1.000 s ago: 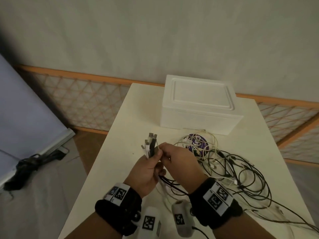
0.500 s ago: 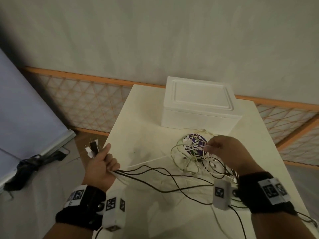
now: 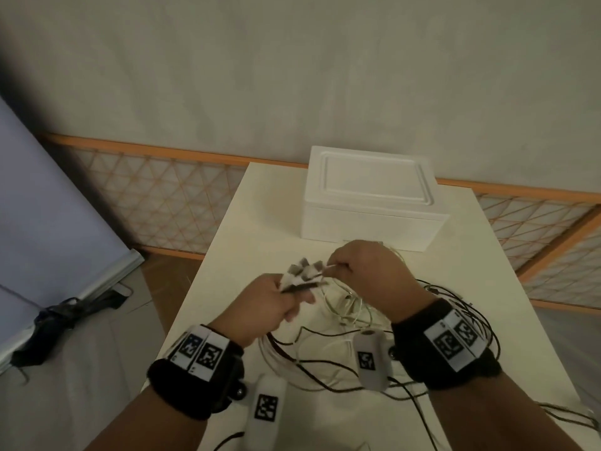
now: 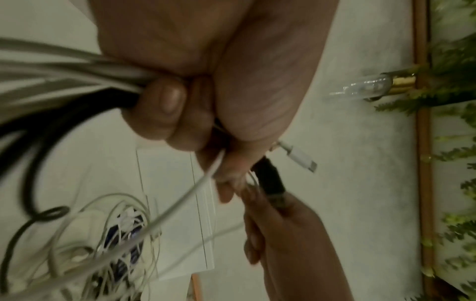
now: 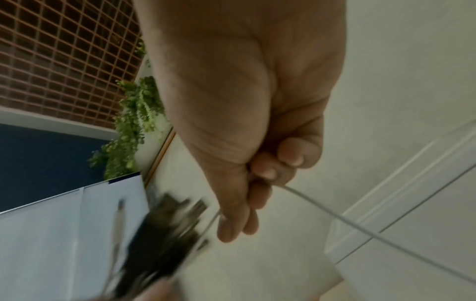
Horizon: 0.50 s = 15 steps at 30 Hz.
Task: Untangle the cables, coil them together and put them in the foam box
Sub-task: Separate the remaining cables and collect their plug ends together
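Left grip: left hand (image 3: 271,299) curled tight round a bunch of cables (image 3: 325,359), plug ends (image 3: 302,271) fanned out above the fist; black and white cords trailing from under the fingers (image 4: 165,106).
Right grip: right hand (image 3: 367,275) pinching one thin white cable (image 5: 335,213) between thumb and fingertips, held just beside the plug ends.
Loose cables: tangled on the counter (image 3: 227,249), below and right of both hands.
Foam box (image 3: 370,203): at the far side of the counter, lid on, behind the hands.
Step in hand: probably adding the white cable's end to the bunch.
Doing it well: line the new plug up level with the others, keep the left grip firm, draw slack gently so no knot tightens.
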Available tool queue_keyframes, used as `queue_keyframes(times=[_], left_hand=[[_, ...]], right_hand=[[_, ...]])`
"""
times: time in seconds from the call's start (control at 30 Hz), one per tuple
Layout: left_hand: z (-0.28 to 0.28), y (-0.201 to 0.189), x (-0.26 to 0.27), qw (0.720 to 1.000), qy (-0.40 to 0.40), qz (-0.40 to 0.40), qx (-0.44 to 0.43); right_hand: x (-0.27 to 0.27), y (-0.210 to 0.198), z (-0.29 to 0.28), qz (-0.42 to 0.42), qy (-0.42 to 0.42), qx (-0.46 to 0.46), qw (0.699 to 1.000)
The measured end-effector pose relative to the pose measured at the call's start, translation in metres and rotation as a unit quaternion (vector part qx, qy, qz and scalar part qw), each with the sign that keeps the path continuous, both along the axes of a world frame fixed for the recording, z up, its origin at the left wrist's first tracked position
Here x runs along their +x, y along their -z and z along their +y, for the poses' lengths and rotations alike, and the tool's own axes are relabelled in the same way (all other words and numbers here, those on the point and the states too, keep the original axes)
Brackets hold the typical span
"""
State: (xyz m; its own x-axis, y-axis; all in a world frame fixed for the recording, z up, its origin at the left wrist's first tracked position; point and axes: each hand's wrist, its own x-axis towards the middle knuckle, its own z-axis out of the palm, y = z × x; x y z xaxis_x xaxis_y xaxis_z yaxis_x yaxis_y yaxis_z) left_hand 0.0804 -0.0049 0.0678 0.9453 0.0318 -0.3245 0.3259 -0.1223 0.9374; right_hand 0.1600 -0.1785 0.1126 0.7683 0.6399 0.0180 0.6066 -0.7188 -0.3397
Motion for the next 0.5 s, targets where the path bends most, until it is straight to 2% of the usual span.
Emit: queue_keyframes(times=[0.07,0.1,0.17,0.2,0.27,0.33,0.37,0.4,0.43,0.5], left_hand=[[0.012,-0.005,0.000,0.986,-0.095,-0.050,-0.129],[0.020,-0.010,-0.001,0.966,-0.126,-0.091,-0.207],[0.036,-0.023,-0.002,0.916,-0.132,-0.174,-0.337],[0.045,-0.029,-0.001,0.896,-0.104,-0.205,-0.381],[0.059,-0.032,0.002,0.853,0.008,-0.239,-0.464],[0.062,-0.025,0.008,0.780,0.118,-0.218,-0.574],[0.059,-0.020,0.010,0.765,0.136,-0.205,-0.595],[0.054,-0.014,0.011,0.773,0.131,-0.203,-0.587],[0.046,-0.006,0.012,0.800,0.113,-0.203,-0.553],[0.027,0.001,0.010,0.873,0.053,-0.170,-0.454]], right_hand=[[0.007,0.007,-0.020,0.035,0.036,0.046,0.998],[0.011,0.017,-0.029,0.046,0.057,0.052,0.996],[0.014,0.044,-0.050,0.074,0.114,0.040,0.990],[0.014,0.056,-0.059,0.091,0.141,0.038,0.985],[0.014,0.073,-0.074,0.125,0.182,0.061,0.973],[0.014,0.071,-0.077,0.144,0.207,0.094,0.963],[0.014,0.064,-0.075,0.145,0.210,0.119,0.959],[0.015,0.054,-0.071,0.142,0.207,0.151,0.956],[0.014,0.041,-0.066,0.129,0.197,0.189,0.953],[0.008,0.009,-0.056,0.098,0.170,0.269,0.943]])
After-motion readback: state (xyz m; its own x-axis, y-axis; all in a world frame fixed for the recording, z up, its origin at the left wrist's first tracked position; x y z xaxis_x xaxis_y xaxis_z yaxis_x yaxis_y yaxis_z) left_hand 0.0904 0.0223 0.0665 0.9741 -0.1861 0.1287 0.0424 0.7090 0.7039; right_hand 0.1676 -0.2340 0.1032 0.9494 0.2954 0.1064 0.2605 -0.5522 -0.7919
